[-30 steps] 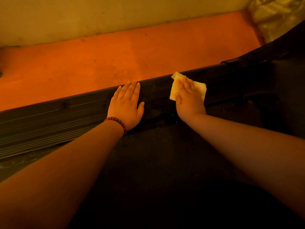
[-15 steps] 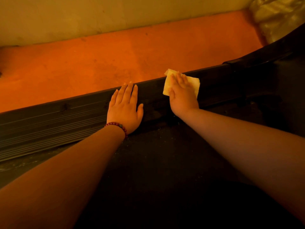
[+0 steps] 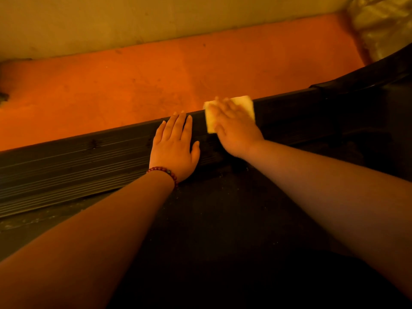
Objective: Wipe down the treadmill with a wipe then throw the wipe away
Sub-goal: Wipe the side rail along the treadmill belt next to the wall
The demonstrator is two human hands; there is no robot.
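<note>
R hand (image 3: 236, 130) is pressing wipe (image 3: 245, 103) onto treadmill side rail (image 3: 66, 161); fingers blurred, approx. straight. L hand (image 3: 174, 150) is resting flat alongside, fingers together.

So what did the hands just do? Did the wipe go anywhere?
The right hand slid the wipe to the left along the treadmill's side rail, closer to the left hand. The right hand is blurred. Nothing was picked up or let go. The left hand stayed flat on the rail, and the right hand's fingers still press the wipe against it.
</note>
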